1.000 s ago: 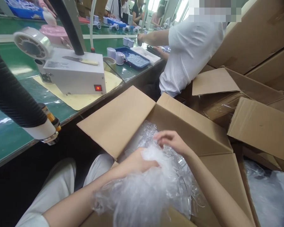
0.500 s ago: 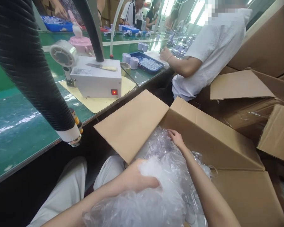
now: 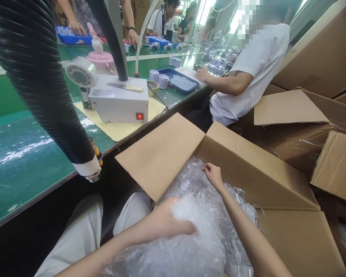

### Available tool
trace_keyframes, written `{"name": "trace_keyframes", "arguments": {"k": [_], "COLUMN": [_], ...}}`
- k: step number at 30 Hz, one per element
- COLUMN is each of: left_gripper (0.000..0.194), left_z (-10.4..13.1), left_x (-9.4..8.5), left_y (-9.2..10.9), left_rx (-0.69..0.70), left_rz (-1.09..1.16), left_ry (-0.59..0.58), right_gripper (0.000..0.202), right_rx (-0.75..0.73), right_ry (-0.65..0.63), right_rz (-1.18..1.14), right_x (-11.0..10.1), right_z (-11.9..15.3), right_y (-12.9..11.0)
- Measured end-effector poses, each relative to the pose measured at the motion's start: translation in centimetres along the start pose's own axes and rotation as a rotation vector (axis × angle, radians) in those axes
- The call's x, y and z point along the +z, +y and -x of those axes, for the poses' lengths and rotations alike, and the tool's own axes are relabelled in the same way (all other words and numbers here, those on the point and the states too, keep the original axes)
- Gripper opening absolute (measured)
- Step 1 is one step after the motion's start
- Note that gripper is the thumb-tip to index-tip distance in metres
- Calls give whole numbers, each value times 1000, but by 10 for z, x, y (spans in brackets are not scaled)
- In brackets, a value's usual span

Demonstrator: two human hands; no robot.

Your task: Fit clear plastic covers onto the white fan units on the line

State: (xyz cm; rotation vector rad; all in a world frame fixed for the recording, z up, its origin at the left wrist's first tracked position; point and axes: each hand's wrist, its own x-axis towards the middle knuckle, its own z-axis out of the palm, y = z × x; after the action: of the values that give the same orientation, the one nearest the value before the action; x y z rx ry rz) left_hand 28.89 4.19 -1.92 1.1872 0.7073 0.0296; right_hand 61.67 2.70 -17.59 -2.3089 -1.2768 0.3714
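Note:
My left hand [image 3: 175, 221] is closed round a bunch of crumpled, translucent plastic bags [image 3: 194, 209], its thumb across the front. More of the film spreads below that wrist. Farther into the open cardboard box [image 3: 233, 154], my right hand [image 3: 213, 175] has its fingers pinched together at the edge of a heap of clear plastic pieces [image 3: 192, 173] with curved rims. What the fingertips hold is too small to make out. The heap fills the near part of the box and runs under my right forearm.
A black flexible duct [image 3: 46, 84] hangs at left. On the green bench stands a white machine [image 3: 119, 100] with a lit red switch and a knife [image 3: 125, 87] on top. Beyond are a blue tray [image 3: 180, 81] of small parts, a co-worker in white [image 3: 256, 65], and cartons [image 3: 291, 109] at right.
My right hand has drawn slightly back toward me, its fingers more tightly pinched. My left hand keeps its grip. Across the bench, another person's hand has come down near the bench.

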Motion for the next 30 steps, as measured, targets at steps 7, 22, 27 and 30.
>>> {"name": "trace_keyframes", "arguments": {"k": [7, 22, 27, 30], "left_gripper": [14, 30, 74, 33], "left_z": [6, 15, -8, -23], "left_x": [24, 19, 25, 24], "left_y": [15, 14, 16, 15], "left_rx": [63, 68, 84, 160], "left_rz": [-47, -51, -15, -3], "left_ry": [-136, -75, -57, -61], "right_gripper": [19, 17, 11, 23], "right_rx": [25, 18, -235, -242], "right_ry": [-36, -3, -288, -465], "right_rz": [28, -69, -234, -373], "right_x": [-42, -22, -86, -92], "right_z": [9, 3, 86, 102], "right_y": [12, -46, -86, -95]}}
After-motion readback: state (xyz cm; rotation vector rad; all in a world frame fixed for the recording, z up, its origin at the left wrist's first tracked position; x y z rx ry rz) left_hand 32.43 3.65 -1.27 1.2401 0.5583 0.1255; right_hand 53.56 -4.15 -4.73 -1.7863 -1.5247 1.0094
